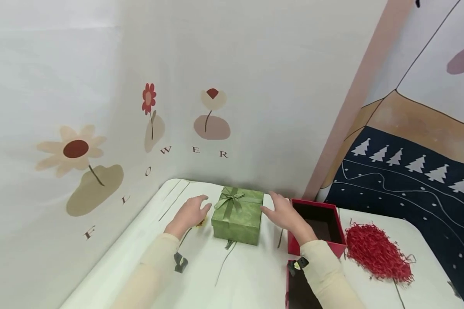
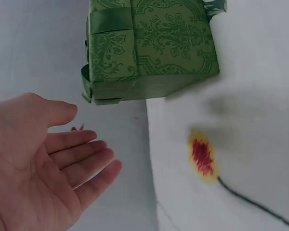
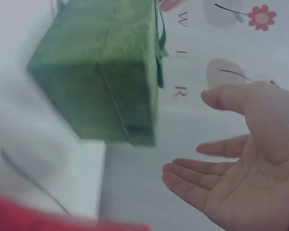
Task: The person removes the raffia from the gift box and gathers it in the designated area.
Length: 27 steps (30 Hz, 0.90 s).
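Observation:
A green patterned gift box (image 1: 237,223) with a green ribbon and bow on top stands on the white table. To its left, my left hand (image 1: 191,212) is held with fingers relaxed and does not touch it. My right hand (image 1: 285,213) hovers at the box's right side, also apart from it. In the left wrist view the left hand (image 2: 53,159) shows its palm beside the box (image 2: 178,43). The right wrist view shows the right hand (image 3: 245,159) with fingers spread slightly, a gap away from the box (image 3: 106,72).
An empty red box (image 1: 337,223) with a dark inside stands right of the green box. A second red-edged dark piece (image 1: 299,292) lies nearer, partly behind my right forearm. Red shredded paper (image 1: 379,253) is heaped at the right. Curtains printed with flowers and trees hang behind.

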Each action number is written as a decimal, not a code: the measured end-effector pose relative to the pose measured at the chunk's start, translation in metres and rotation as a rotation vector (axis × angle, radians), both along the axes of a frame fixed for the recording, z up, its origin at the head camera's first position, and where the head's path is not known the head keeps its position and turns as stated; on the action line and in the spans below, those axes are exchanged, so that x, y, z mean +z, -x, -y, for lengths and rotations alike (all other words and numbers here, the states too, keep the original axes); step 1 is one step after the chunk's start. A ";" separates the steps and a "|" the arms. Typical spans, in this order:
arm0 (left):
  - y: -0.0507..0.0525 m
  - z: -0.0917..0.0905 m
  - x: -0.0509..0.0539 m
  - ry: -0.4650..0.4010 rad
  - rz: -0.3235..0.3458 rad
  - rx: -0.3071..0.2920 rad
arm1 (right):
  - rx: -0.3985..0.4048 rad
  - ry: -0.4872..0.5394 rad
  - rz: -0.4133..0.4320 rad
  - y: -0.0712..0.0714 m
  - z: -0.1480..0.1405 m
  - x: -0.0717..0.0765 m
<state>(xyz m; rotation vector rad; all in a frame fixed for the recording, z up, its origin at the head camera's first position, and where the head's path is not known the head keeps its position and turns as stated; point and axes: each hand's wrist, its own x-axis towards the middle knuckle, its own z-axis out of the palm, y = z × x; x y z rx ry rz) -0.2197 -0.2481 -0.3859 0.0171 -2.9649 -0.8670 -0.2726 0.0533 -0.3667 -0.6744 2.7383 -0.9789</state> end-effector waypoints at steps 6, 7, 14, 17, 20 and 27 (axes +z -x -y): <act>0.018 -0.009 -0.014 -0.293 0.105 -0.004 | -0.136 0.067 0.150 0.015 0.023 -0.019; 0.021 -0.010 -0.017 -0.326 0.111 0.001 | -0.153 0.086 0.173 0.017 0.026 -0.022; 0.031 -0.011 -0.029 -0.536 0.124 0.085 | -0.252 0.331 0.332 0.026 0.034 -0.030; 0.032 -0.012 -0.029 -0.604 0.145 0.140 | -0.273 0.385 0.358 0.027 0.031 -0.033; 0.031 -0.012 -0.025 -0.632 0.164 0.162 | -0.288 0.394 0.374 0.027 0.030 -0.033; 0.028 -0.011 -0.014 -0.653 0.152 0.156 | -0.270 0.405 0.356 0.025 0.029 -0.027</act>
